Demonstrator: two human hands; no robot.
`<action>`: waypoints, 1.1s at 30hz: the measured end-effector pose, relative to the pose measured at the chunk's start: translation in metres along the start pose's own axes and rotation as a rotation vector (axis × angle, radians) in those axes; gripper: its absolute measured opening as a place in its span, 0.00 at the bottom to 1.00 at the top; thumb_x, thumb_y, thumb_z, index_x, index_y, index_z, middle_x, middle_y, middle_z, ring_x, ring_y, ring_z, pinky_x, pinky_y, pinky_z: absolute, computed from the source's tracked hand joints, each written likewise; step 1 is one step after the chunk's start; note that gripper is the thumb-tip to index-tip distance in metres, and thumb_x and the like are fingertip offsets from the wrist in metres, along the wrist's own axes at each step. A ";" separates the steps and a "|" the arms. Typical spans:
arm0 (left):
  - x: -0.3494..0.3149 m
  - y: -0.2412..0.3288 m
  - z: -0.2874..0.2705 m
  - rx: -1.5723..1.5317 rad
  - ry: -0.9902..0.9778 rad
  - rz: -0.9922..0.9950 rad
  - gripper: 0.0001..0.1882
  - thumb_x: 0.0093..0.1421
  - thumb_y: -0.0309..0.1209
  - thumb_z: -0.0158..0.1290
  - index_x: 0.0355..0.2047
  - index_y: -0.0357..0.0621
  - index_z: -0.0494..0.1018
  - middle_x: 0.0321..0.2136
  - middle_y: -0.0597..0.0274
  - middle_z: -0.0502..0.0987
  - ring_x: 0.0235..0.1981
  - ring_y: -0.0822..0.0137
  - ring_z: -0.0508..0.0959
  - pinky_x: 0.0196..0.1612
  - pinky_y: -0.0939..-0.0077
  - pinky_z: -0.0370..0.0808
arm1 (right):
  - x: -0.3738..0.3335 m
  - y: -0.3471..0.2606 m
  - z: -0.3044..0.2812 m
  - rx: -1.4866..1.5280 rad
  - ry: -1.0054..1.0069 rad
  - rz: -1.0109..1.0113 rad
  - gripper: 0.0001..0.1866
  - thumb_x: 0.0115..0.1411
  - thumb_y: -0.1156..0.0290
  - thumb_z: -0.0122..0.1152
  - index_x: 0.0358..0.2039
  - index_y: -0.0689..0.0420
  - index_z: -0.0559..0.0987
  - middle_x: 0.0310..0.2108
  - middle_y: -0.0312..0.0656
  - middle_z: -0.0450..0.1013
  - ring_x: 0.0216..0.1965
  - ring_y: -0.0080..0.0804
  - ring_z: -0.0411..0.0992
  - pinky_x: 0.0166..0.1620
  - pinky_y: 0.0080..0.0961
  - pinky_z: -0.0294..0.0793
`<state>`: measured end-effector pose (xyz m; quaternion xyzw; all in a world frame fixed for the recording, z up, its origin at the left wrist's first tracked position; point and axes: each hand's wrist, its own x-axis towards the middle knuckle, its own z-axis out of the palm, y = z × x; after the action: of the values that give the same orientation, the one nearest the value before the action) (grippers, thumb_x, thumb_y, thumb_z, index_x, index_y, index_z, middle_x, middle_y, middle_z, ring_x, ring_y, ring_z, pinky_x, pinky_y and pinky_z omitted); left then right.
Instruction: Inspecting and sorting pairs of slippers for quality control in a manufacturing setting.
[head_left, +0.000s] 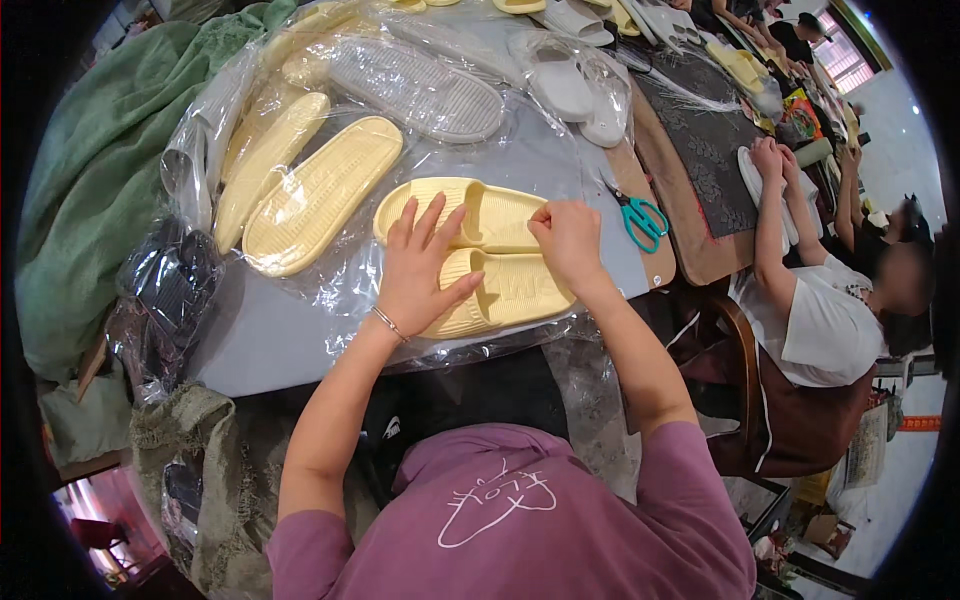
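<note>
Two pale yellow slippers lie side by side on the grey tabletop, bands to the left and heels to the right. My left hand (422, 275) rests across both bands with its fingers spread. At the heel of the far slipper (512, 215), my right hand (570, 242) is closed, fingertips pressed together against the heel; whatever they pinch is hidden. The near slipper (530, 292) lies below it, its heel partly next to my right wrist. Clear plastic film (350, 320) spreads around the slippers' left and lower side.
Teal-handled scissors (645, 224) lie at right. Bagged yellow slippers (325, 195) and grey slippers (420, 90) crowd the upper left; a bagged off-white pair (562, 85) lies beyond. Green cloth (95, 190) drapes at left. A co-worker (815, 320) sits at right, hands on a white slipper.
</note>
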<state>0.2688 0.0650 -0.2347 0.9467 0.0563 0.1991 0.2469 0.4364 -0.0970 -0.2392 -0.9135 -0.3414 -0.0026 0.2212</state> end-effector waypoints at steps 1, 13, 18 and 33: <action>0.000 0.000 0.000 0.005 0.009 0.007 0.39 0.52 0.53 0.53 0.62 0.52 0.57 0.63 0.53 0.53 0.64 0.43 0.48 0.63 0.50 0.47 | -0.001 0.001 0.001 0.005 0.009 -0.004 0.06 0.49 0.66 0.61 0.23 0.55 0.79 0.26 0.39 0.75 0.37 0.38 0.70 0.43 0.37 0.60; -0.001 0.001 0.002 0.020 0.035 0.006 0.38 0.53 0.53 0.52 0.61 0.52 0.58 0.63 0.54 0.54 0.64 0.44 0.48 0.62 0.51 0.48 | -0.008 -0.001 0.007 -0.033 0.216 -0.119 0.05 0.49 0.68 0.60 0.22 0.54 0.78 0.27 0.37 0.73 0.36 0.34 0.68 0.44 0.36 0.57; 0.000 0.002 0.001 0.030 0.022 -0.005 0.38 0.53 0.53 0.52 0.62 0.52 0.57 0.63 0.54 0.53 0.64 0.44 0.47 0.63 0.51 0.47 | -0.008 -0.003 0.013 -0.101 0.261 -0.180 0.03 0.49 0.69 0.59 0.22 0.53 0.77 0.26 0.37 0.71 0.35 0.35 0.68 0.43 0.36 0.57; 0.000 0.004 0.002 0.031 0.040 -0.018 0.38 0.53 0.52 0.52 0.61 0.52 0.57 0.62 0.53 0.54 0.63 0.42 0.49 0.62 0.50 0.48 | -0.010 -0.005 0.007 0.026 0.268 -0.068 0.05 0.49 0.67 0.62 0.25 0.53 0.80 0.28 0.35 0.73 0.39 0.34 0.66 0.46 0.35 0.55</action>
<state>0.2692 0.0609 -0.2341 0.9457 0.0729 0.2148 0.2328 0.4243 -0.0971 -0.2449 -0.8899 -0.3398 -0.1277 0.2763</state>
